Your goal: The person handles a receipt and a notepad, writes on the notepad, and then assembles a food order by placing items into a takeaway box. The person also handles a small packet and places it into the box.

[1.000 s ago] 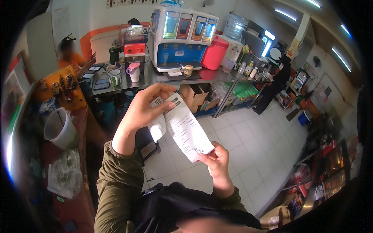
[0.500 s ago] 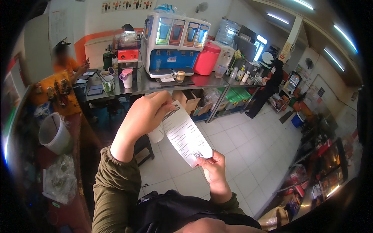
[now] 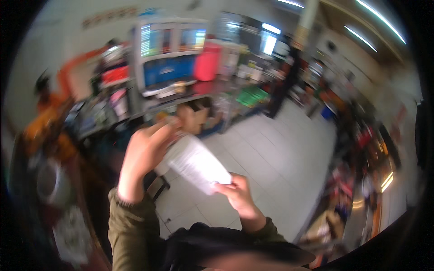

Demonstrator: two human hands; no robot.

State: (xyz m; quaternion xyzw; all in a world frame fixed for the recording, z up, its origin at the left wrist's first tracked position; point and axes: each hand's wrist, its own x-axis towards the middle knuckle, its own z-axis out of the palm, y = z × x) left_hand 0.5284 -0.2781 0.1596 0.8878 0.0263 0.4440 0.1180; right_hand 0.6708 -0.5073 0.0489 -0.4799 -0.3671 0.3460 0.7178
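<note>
A white paper receipt (image 3: 199,163) is stretched slantwise between my two hands, its print smeared by motion. My left hand (image 3: 147,149) pinches the upper end, fingers closed and bent over the paper's edge. At the lower right corner my right hand (image 3: 238,195) grips it between thumb and fingers. Another piece of the paper shows partly below my left hand, mostly hidden. Both forearms are in olive-green sleeves.
A metal counter at the back carries a drink dispenser (image 3: 169,70) and a red drum-shaped container (image 3: 207,62). Below stands a cardboard box (image 3: 193,118). A person in orange (image 3: 47,99) is at the left, another in dark clothes (image 3: 284,83) farther right. A white bucket (image 3: 52,183) sits at left.
The view has swung to the right and blurred, so the room appears shifted left. Both hands still hold the receipt, which now lies slightly lower left in the picture.
</note>
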